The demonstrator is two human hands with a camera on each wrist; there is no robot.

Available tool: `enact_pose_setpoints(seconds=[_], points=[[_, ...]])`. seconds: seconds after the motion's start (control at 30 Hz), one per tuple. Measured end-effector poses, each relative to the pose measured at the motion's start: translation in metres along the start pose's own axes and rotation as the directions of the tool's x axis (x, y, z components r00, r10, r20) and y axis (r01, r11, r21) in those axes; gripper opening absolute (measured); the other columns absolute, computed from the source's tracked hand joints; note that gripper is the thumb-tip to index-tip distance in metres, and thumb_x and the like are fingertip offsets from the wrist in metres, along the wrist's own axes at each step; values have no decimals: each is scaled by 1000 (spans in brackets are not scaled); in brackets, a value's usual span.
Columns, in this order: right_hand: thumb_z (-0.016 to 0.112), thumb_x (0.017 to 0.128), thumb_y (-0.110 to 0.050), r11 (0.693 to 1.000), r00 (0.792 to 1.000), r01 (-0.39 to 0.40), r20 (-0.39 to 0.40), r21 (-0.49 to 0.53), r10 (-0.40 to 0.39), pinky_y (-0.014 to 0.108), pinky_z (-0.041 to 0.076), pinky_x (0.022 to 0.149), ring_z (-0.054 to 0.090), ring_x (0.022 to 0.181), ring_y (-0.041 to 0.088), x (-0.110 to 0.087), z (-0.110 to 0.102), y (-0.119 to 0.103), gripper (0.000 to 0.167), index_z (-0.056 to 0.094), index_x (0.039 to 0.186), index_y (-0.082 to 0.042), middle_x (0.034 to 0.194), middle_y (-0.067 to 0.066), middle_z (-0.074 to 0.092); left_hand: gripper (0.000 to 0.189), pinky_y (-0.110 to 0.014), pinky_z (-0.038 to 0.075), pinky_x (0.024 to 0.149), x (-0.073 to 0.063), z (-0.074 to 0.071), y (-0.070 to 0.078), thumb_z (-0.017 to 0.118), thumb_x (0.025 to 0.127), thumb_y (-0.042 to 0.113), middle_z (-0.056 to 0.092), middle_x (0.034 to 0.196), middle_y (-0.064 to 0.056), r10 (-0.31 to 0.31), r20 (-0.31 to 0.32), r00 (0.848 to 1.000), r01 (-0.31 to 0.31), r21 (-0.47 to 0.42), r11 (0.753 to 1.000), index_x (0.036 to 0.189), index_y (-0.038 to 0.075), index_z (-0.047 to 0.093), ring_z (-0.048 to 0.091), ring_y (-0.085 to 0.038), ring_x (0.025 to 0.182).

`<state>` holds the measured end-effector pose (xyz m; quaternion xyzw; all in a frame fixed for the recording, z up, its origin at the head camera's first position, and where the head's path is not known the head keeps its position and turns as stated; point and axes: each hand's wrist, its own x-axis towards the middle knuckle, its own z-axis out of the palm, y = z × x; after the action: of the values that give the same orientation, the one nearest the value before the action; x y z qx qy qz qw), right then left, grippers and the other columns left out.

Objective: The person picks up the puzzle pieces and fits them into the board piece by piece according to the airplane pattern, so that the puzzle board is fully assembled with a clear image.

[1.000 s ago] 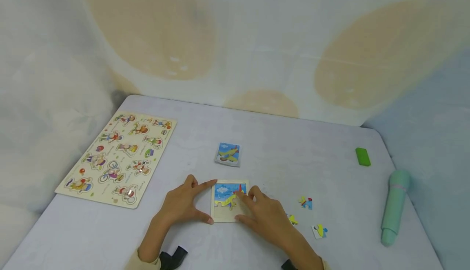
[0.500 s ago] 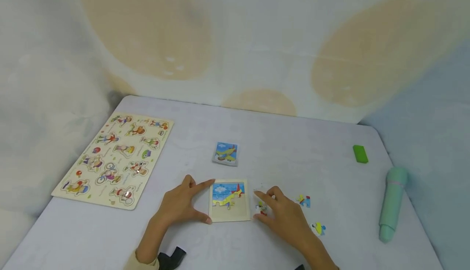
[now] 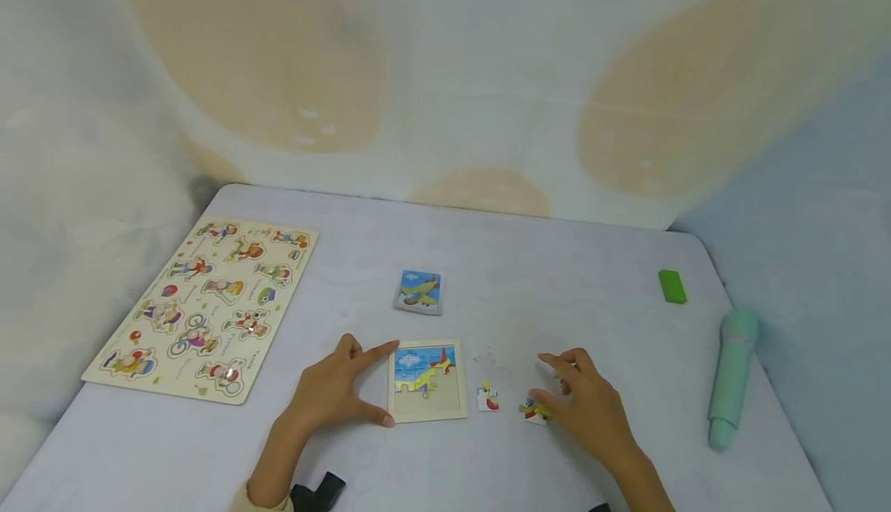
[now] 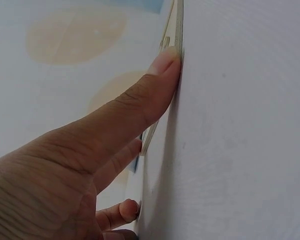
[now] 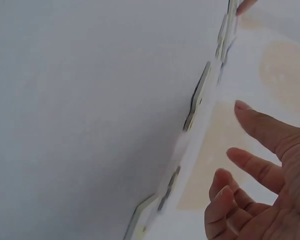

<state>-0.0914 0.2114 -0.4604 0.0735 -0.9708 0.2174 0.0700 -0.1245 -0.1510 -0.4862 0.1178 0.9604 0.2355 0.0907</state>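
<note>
In the head view, a small square wooden puzzle board (image 3: 452, 406) lies partly filled with a blue-sky, yellow-and-red airplane picture. My left hand (image 3: 323, 392) touches its left side, index fingertip at the upper corner and thumb at the lower. The left wrist view has the thumb (image 4: 140, 95) pressed on the board's edge. Right of the board lies a jigsaw piece (image 3: 488, 398) with red and yellow on it. My right hand (image 3: 592, 407) hovers over another piece (image 3: 534, 413), thumb tip close to it. Its fingers are spread apart with nothing between them in the right wrist view.
Behind the board lies a small stack of airplane picture pieces (image 3: 419, 292). A large board with figures (image 3: 209, 311) is at the left. On the right are a green block (image 3: 672, 286) and a mint-green cylinder (image 3: 732, 380) near the table edge.
My right hand has left the board's picture area and moved right, over the loose pieces. The piece beside the board is now uncovered. My left hand stays at the board; the view shifted slightly.
</note>
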Motion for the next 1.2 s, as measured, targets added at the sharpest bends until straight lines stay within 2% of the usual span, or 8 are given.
enact_pose_setpoints(seconds=[0.2,0.43,0.57,0.7,0.87,1.07,1.2], points=[[88,73,-24,997,998,-61,-2,44,61,21,37,53,47,73,9,-1,-4,25,52,69,120,-12,105,2,52,104,-28,32,54,-1,-1,1,91,47,63,39,98,-1,-11,3,1000,11,3,1000,142,42,52,38,-13,66],[87,74,-20,978,994,-104,48,182,97,23,41,61,50,74,10,-1,-11,46,47,69,116,-8,103,8,56,104,-28,32,54,-1,0,1,91,47,63,39,98,-1,-23,3,1000,23,12,1000,141,42,53,39,-13,66],[86,76,-19,964,982,-169,119,207,147,23,41,64,51,77,11,3,-14,57,48,67,119,-9,104,8,54,104,-27,31,53,0,0,2,91,47,62,38,97,-1,-23,8,1000,23,17,1000,141,43,52,38,-13,66],[83,80,-22,942,958,-245,207,231,199,24,39,66,49,79,12,4,-15,65,45,66,121,-11,103,7,53,104,-27,31,53,0,-1,2,91,47,63,38,97,-1,-18,4,1000,18,21,1000,141,43,52,38,-13,65],[81,83,-24,928,956,-248,226,279,187,23,39,65,44,78,10,5,-14,72,40,68,119,-13,99,6,51,104,-27,32,52,0,-1,2,91,46,62,38,97,0,-12,1,1000,12,21,1000,141,43,53,38,-12,65],[81,83,-23,935,967,-209,202,287,155,23,38,63,43,75,8,4,-10,78,33,69,113,-15,96,5,51,104,-27,32,53,0,-1,1,91,47,62,39,98,0,-10,0,1000,10,19,1000,141,43,53,38,-12,65],[81,82,-22,937,967,-214,195,277,164,23,38,63,42,74,8,4,-7,80,32,69,111,-15,96,4,50,103,-27,32,53,0,0,1,91,47,62,38,97,0,-9,0,1000,9,19,1000,141,43,53,38,-12,66]])
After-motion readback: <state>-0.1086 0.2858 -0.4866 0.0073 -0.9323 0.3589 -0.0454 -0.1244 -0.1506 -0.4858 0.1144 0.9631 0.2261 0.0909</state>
